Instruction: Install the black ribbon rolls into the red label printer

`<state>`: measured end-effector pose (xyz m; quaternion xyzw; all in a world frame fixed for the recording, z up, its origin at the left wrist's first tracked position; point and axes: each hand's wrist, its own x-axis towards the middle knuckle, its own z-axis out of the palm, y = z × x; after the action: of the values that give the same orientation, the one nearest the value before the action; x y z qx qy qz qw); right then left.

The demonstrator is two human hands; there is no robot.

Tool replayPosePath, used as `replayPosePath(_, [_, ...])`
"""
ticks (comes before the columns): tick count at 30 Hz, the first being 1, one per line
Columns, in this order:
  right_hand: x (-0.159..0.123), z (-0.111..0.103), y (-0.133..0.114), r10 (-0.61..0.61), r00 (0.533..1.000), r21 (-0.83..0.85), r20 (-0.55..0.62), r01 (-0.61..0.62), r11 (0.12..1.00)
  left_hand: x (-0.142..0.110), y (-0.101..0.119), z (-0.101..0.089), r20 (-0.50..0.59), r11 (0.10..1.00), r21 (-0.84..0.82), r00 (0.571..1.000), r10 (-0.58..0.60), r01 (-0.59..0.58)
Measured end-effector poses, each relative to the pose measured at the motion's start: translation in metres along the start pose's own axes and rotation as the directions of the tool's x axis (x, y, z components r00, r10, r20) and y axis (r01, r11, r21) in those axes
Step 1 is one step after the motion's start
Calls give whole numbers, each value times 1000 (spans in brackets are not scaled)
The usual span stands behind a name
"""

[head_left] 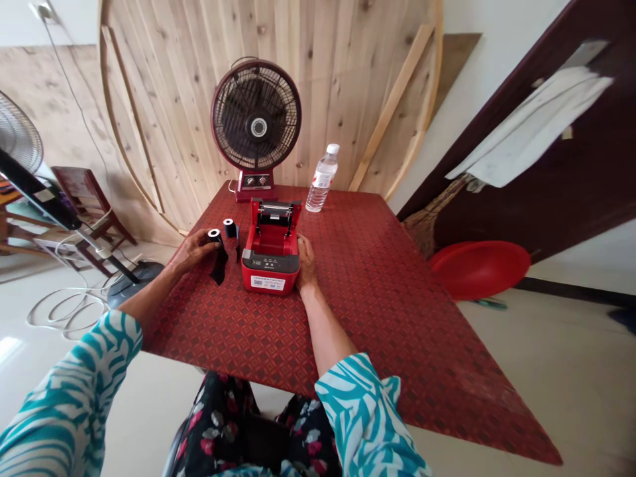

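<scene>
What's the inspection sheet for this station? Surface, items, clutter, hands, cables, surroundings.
Surface: table, red patterned top.
Job's things: red printer, lid raised; near roll, black strip trailing; far roll standing upright.
Clutter: table fan and water bottle, far end.
Hands: left hand grips near roll; right hand against printer's right side.
Cables: white cord looped on left floor.
Surroundings: wooden panel behind; red basin right; chair left.

Label (267, 283) on printer (271, 256), right of roll (214, 236) gripped by left hand (197, 249): print too small to read. Bottle (321, 182), farther right of grip, beyond: label likewise. Fan (18, 136), far left of grip: cut by frame edge.
</scene>
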<state>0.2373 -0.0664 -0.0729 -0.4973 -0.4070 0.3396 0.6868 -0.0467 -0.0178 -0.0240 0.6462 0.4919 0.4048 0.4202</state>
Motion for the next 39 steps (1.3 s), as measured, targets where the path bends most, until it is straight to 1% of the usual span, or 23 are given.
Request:
replayPosePath(3, [2, 0, 2, -13, 1000, 2, 2, 13, 1000, -1, 21, 8, 57, 990, -80, 991, 121, -116])
replayPosePath(4, [2, 0, 3, -13, 1000, 10, -3, 13, 1000, -1, 30, 13, 114, 986, -65, 980, 161, -154])
replayPosePath(7, [3, 1, 5, -5, 1000, 34, -10, 6, 999, 4, 61, 34, 210, 945, 82, 933, 293, -315])
replayPosePath(8, [3, 1, 5, -5, 1000, 38, -6, 6, 999, 6, 70, 42, 257, 925, 153, 918, 302, -347])
replayPosePath(11, [3, 2, 3, -5, 1000, 37, 11, 5, 999, 17, 88, 64, 339, 864, 344, 907, 250, -367])
replayPosePath(13, [3, 2, 2, -4, 1000, 31, 15, 3, 999, 25, 95, 74, 385, 816, 454, 905, 182, -357])
replayPosePath(15, [4, 2, 2, 1, 1000, 33, 14, -1, 999, 32, 101, 83, 433, 749, 559, 896, 102, -355])
replayPosePath(17, [5, 2, 2, 4, 1000, 32, 11, -5, 999, 37, 106, 92, 466, 645, 669, 885, 22, -369])
replayPosePath(19, [5, 2, 3, 10, 1000, 24, 2, -10, 1000, 41, 112, 101, 498, 504, 760, 866, -46, -410])
replayPosePath(21, [6, 3, 4, 18, 1000, 17, -4, -18, 1000, 44, 117, 110, 526, 373, 808, 844, -107, -456])
replayPosePath(23, [6, 4, 5, 18, 1000, 11, -5, -18, 1000, 48, 119, 115, 555, 308, 811, 819, -141, -497])
replayPosePath(24, [6, 4, 5, 13, 1000, 8, -4, -13, 1000, 51, 119, 116, 571, 304, 803, 807, -150, -512])
replayPosePath(25, [7, 4, 5, 6, 1000, 6, -3, -6, 1000, 52, 118, 114, 591, 322, 787, 792, -151, -526])
replayPosePath(26, [7, 4, 5, 1, 1000, 5, -1, -1, 1000, 53, 117, 112, 618, 364, 759, 774, -140, -540])
replayPosePath(27, [7, 3, 6, -1, 1000, 9, -2, 1, 1000, 53, 114, 107, 643, 426, 719, 758, -109, -549])
replayPosePath(28, [6, 3, 6, -1, 1000, 17, -1, 1, 1000, 50, 110, 102, 656, 506, 669, 752, -58, -545])
replayPosePath(29, [6, 3, 6, 0, 1000, 26, 2, 0, 1000, 46, 106, 97, 652, 593, 604, 758, 16, -532])
replayPosePath(30, [6, 3, 6, 1, 1000, 33, 5, -2, 999, 39, 100, 91, 622, 677, 525, 776, 108, -515])
replayPosePath(31, [6, 3, 6, 2, 1000, 38, 5, -2, 999, 30, 94, 86, 560, 748, 444, 804, 198, -493])
replayPosePath(33, [6, 3, 5, -2, 1000, 37, 8, 2, 999, 10, 79, 78, 395, 832, 298, 854, 338, -467])
replayPosePath(34, [6, 2, 5, -5, 1000, 33, 10, 4, 999, -1, 72, 75, 325, 852, 233, 863, 386, -469])
replayPosePath(36, [5, 2, 3, -6, 1000, 24, 13, 5, 1000, -19, 58, 75, 210, 847, 152, 854, 476, -510])
replayPosePath(39, [2, 0, 2, 3, 1000, 13, 21, -3, 1000, -35, 45, 78, 103, 789, 160, 805, 584, -593])
